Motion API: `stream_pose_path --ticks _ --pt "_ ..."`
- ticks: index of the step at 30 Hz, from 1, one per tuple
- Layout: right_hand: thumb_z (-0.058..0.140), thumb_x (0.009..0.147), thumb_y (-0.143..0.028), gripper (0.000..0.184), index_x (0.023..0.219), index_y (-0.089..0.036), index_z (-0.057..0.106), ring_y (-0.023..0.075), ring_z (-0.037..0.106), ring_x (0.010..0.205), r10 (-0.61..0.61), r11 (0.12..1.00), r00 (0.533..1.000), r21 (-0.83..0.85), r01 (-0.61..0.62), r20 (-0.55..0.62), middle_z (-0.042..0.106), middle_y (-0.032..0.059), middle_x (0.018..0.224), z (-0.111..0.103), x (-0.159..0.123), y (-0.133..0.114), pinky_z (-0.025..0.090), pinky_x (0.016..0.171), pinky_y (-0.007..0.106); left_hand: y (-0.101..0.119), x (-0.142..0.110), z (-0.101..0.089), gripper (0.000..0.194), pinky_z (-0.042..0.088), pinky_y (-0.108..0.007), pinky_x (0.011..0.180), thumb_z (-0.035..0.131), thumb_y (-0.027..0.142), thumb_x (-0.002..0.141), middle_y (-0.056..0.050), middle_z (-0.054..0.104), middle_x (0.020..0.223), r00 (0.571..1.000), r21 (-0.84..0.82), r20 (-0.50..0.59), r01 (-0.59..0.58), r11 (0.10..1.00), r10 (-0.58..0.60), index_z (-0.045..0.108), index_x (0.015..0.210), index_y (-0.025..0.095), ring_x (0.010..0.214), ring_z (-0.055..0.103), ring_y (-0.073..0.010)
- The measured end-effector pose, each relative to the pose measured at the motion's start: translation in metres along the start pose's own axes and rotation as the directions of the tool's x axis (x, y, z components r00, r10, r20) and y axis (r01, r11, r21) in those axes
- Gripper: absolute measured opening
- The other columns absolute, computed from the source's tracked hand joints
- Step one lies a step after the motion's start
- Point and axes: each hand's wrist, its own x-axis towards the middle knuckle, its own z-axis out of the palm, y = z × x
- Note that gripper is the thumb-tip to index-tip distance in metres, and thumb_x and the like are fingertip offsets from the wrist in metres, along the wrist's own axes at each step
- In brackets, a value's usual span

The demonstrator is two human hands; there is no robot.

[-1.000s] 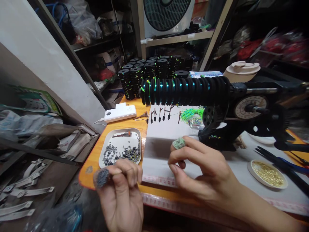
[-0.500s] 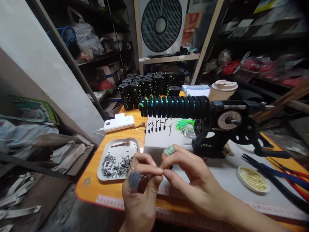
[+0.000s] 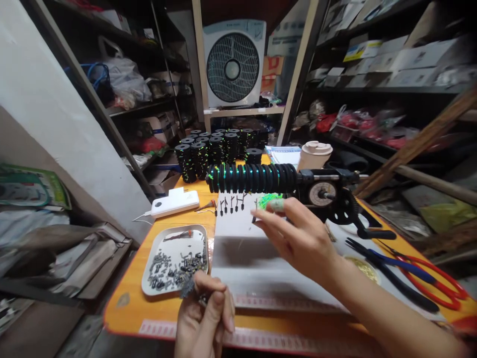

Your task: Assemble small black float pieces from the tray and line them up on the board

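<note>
My right hand (image 3: 301, 231) is stretched over the white sheet (image 3: 231, 238), fingers bent. At its fingertips is a small black piece (image 3: 254, 219), seemingly pinched. Just left of them, several small Y-shaped pieces with black ends (image 3: 231, 205) lie in a row. My left hand (image 3: 204, 313) is closed near the table's front edge, thumb against the curled fingers; what it holds is hard to make out. Beside it, a white tray (image 3: 145, 278) carries many small dark and grey parts (image 3: 175, 271). Both hands have a wrapping on one finger.
A hand-cranked winder (image 3: 324, 194) carries a row of black spools (image 3: 253, 178) above the sheet. Stacked black spools (image 3: 216, 149), a white power bank (image 3: 175, 204) and a lidded cup (image 3: 315, 155) stand behind. Right are long-nosed pliers (image 3: 391, 273), red-handled scissors (image 3: 447, 293) and a dish of gold bits (image 3: 363, 268).
My hands have parted from their meeting point. The right one has moved forward over the sheet towards the Y-shaped pieces; the left has dropped back slightly. The view has also shifted.
</note>
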Motion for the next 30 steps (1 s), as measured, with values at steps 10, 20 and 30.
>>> stream_pose_path --ticks 10,20,30 --pt "0.052 0.101 -0.027 0.028 0.083 -0.014 0.068 0.008 0.055 0.039 0.417 0.854 0.875 0.223 -0.47 0.247 0.07 -0.0005 0.062 0.007 0.007 -0.009 0.042 0.043 0.02 0.008 0.0 -0.004 0.033 0.044 -0.026 0.067 0.072 0.052 0.081 -0.003 0.065 0.062 0.995 0.367 -0.053 -0.064 0.928 0.089 0.075 0.069 0.021 0.066 0.059 -0.0166" --pt "0.048 0.099 -0.018 0.022 0.088 -0.016 0.067 0.0152 0.065 0.065 0.319 0.858 0.845 0.248 -0.45 0.429 0.069 0.0032 0.074 -0.019 -0.05 -0.054 0.046 0.061 0.025 0.021 0.046 0.02 0.028 0.045 -0.031 0.09 0.047 0.033 0.101 -0.005 0.073 0.104 0.943 0.603 0.134 -0.322 0.73 0.306 0.066 0.119 0.024 0.099 0.062 -0.0182" --pt "0.03 0.106 -0.022 0.044 0.078 -0.019 0.062 0.0155 0.061 0.051 0.161 0.969 0.811 0.066 -0.238 0.563 0.066 0.0023 0.067 -0.021 -0.088 -0.073 0.038 0.049 0.028 0.019 0.082 0.066 0.023 0.037 -0.028 0.067 0.066 0.032 0.087 0.003 0.05 0.066 0.965 0.603 0.262 -0.158 0.782 -0.007 0.059 0.07 0.018 0.066 0.046 -0.0147"
